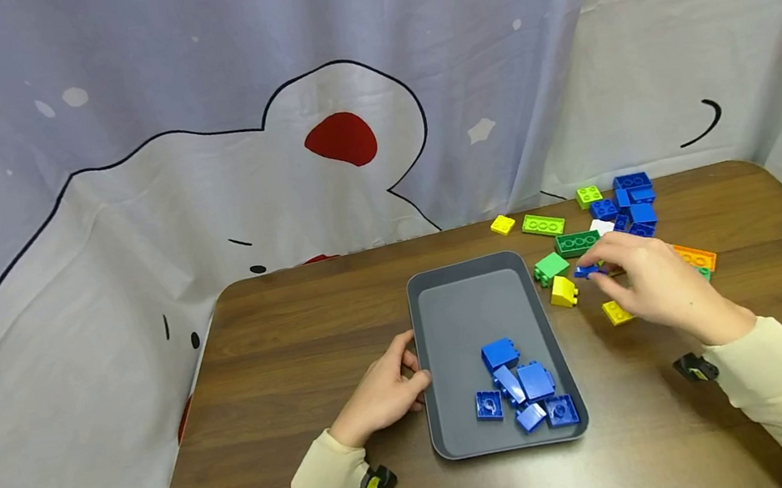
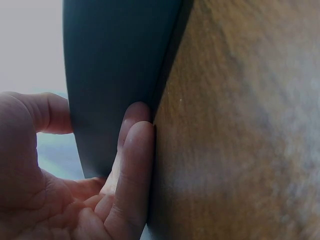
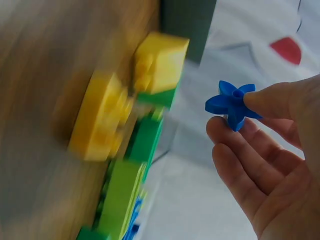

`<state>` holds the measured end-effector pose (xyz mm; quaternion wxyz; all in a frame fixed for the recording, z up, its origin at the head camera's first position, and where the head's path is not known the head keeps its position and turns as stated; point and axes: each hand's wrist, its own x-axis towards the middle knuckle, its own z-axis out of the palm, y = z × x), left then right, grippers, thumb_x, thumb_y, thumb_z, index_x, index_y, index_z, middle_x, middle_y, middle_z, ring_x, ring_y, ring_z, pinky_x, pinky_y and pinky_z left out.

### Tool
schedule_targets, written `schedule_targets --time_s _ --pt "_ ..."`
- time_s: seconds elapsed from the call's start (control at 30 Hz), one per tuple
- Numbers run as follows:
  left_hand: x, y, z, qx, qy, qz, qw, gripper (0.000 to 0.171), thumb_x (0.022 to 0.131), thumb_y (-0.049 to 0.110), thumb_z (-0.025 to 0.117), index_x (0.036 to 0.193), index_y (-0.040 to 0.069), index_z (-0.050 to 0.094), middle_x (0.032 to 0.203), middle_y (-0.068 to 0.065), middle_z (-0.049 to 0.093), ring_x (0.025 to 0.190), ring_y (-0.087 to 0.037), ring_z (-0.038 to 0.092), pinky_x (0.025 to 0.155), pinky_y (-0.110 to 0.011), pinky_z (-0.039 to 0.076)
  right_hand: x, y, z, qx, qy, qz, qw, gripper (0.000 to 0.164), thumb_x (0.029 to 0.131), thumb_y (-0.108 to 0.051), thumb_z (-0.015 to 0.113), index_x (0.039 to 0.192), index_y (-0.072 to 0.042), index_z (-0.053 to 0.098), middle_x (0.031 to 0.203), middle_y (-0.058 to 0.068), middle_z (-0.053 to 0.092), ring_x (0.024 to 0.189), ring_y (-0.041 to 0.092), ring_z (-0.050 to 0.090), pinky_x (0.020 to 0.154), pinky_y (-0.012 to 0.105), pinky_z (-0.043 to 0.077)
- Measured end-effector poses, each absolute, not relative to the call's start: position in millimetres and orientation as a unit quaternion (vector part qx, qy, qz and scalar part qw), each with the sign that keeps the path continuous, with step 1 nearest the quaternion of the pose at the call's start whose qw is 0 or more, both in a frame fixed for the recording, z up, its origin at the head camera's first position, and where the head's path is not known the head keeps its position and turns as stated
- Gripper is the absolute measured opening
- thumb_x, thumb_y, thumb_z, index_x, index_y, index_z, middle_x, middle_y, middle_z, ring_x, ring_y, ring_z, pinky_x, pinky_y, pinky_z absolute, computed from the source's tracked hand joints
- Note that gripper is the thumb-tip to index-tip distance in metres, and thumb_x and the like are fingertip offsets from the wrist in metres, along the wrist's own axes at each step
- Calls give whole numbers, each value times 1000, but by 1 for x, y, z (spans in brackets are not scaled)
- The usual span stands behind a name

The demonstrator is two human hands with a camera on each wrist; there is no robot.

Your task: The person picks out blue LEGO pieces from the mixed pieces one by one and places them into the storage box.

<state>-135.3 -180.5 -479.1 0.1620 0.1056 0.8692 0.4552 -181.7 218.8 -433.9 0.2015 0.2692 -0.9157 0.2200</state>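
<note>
A blue flower-shaped toy piece (image 3: 231,104) is pinched between the thumb and fingers of my right hand (image 3: 270,150). In the head view that hand (image 1: 651,285) hovers over the loose bricks on the right, and the blue piece (image 1: 585,271) shows at its fingertips. My left hand (image 1: 382,389) grips the left side of the grey tray (image 1: 443,439). The left wrist view has the thumb on one side of the tray wall (image 2: 110,65) and fingers (image 2: 136,155) along the other, low by the tabletop. Several blue bricks (image 1: 535,381) lie in the tray's near half.
Beyond the right hand is a cluster of blue bricks (image 1: 636,211). Around it lie a dark green brick (image 1: 577,243), a lime brick (image 1: 543,224), a yellow brick (image 1: 563,291), a green brick (image 1: 550,266) and an orange brick (image 1: 696,257). A printed curtain (image 1: 203,204) hangs behind the wooden table (image 1: 283,336).
</note>
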Motion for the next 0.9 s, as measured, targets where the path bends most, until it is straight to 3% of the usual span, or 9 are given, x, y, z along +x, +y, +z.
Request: schedule_targets --time_s 0.47,0.9 --pt "-136 -180 -478 107 870 453 161 72 88 23 55 154 5 31 102 -7 55 66 -16 65 59 -30 57 -154 167 -437 355 -878 247 204 19 82 -13 73 100 -17 74 103 -10 65 86 4 62 68 25 54" --pt "-136 -180 -479 105 870 455 160 73 88 23 56 154 6 32 103 -6 56 65 -16 65 59 -30 57 -145 152 -447 369 -875 263 170 19 83 -10 72 101 -17 73 103 -11 64 86 5 62 69 26 54"
